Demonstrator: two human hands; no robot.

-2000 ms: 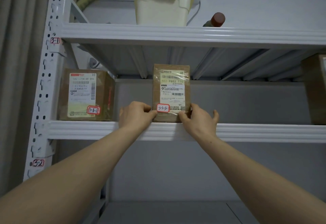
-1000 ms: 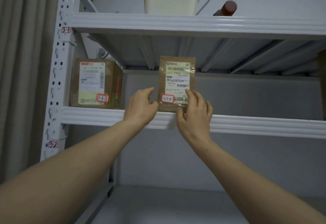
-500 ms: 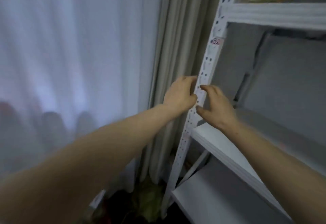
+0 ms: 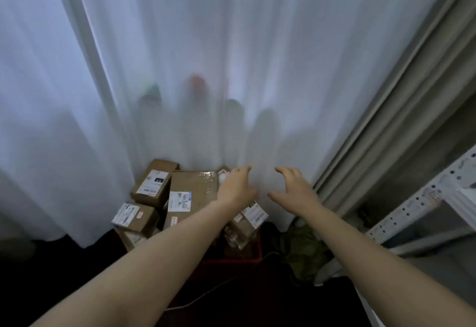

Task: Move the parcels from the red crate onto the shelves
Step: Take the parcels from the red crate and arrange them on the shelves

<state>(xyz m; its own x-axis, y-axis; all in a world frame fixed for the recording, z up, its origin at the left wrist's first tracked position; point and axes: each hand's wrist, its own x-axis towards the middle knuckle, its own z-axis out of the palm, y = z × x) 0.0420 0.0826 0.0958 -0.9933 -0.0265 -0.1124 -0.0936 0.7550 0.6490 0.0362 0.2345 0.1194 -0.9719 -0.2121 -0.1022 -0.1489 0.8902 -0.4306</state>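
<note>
Place: a small room used as a parcel store, dimly lit.
Stock: cardboard parcels (image 4: 190, 192) with printed shipping labels, heaped loosely in and over a red crate (image 4: 231, 259) that stands on the floor (image 4: 64, 275).
Storage: white steel shelving (image 4: 412, 211) with a punched upright, at the right edge.
Window side: a sheer white curtain (image 4: 231, 56) with daylight behind it, and a grey drape (image 4: 401, 120) hanging next to the shelving.
Behind the curtain: a row of upright shapes (image 4: 197, 90), possibly bottles, too blurred to name.
Floor: dark, with a green bundle (image 4: 301, 252) between crate and shelving.
</note>
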